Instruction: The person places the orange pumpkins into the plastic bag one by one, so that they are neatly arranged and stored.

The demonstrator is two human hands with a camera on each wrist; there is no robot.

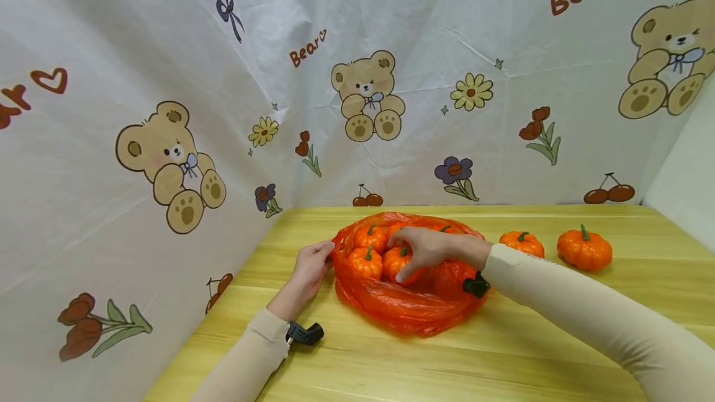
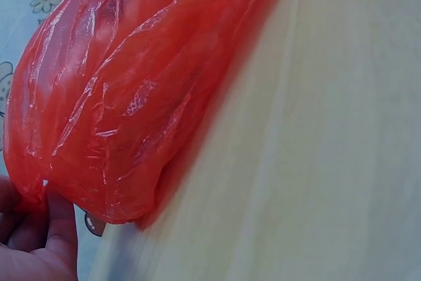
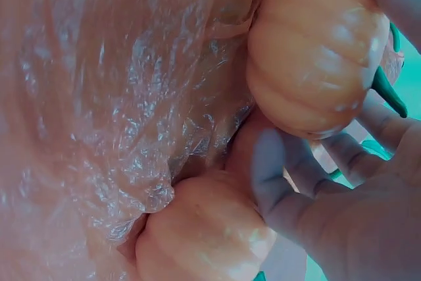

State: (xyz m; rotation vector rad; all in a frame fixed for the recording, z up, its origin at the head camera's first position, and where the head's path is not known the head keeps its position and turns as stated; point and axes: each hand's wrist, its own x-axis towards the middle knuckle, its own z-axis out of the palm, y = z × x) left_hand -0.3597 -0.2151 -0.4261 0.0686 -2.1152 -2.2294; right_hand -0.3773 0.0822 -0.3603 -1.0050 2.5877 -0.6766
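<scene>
A red plastic bag (image 1: 385, 309) lies with its mouth open on the table, several small orange pumpkins with green stems inside it. My left hand (image 1: 310, 268) pinches the bag's left rim between thumb and fingers; the left wrist view shows the same hand (image 2: 43, 245) at the bag's lower corner. Reaching into the bag from the right, my right hand (image 1: 427, 247) curves its thumb and fingers around a pumpkin (image 1: 395, 260). In the right wrist view, that pumpkin (image 3: 316, 57) sits against the fingers, and another pumpkin (image 3: 204, 228) lies below, beside the crinkled plastic.
Two more pumpkins stand outside the bag on the right: one (image 1: 522, 242) partly behind my right sleeve, the other (image 1: 584, 249) farther right. The light wooden table (image 1: 391, 365) meets a bear-printed cloth (image 1: 402, 160) at the back and left.
</scene>
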